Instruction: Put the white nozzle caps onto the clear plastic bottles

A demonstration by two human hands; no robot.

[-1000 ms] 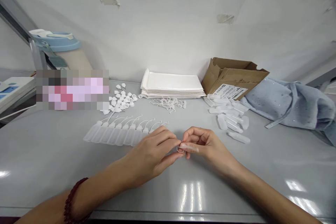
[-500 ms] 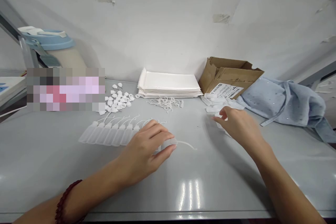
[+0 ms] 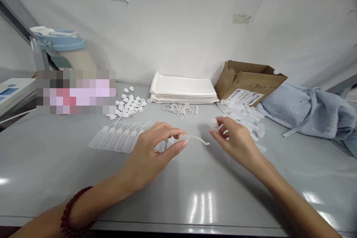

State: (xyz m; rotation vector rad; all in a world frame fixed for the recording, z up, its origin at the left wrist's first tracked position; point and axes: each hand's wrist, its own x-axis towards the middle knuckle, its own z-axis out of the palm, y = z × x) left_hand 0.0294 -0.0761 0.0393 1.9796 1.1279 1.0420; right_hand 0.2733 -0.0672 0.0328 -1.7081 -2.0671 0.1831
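My left hand (image 3: 156, 152) pinches a small translucent plastic piece (image 3: 183, 137) between thumb and forefinger. From it a thin white strap (image 3: 198, 140) juts out to the right. Behind that hand lies a row of translucent plastic bottles (image 3: 111, 139) with thin straps at their necks; my fingers cover the row's right end. My right hand (image 3: 235, 135) is closed at the fingertips on a clear plastic piece (image 3: 214, 124), mostly hidden and blurred. Just right of it lies a pile of loose clear bottles (image 3: 252, 113).
White caps (image 3: 129, 106) lie in a heap at the back left, beside a pixelated area. Loose straps (image 3: 181, 109) lie before stacked white padded envelopes (image 3: 184, 88). Farther right stand an opened cardboard box (image 3: 251, 78) and blue cloth (image 3: 312, 111); a lidded tumbler (image 3: 69, 50) stands left.
My right hand has moved left, away from the pile, with a clear plastic piece at its fingertips. The piece in my left hand is slightly higher. The whole view has shifted a little.
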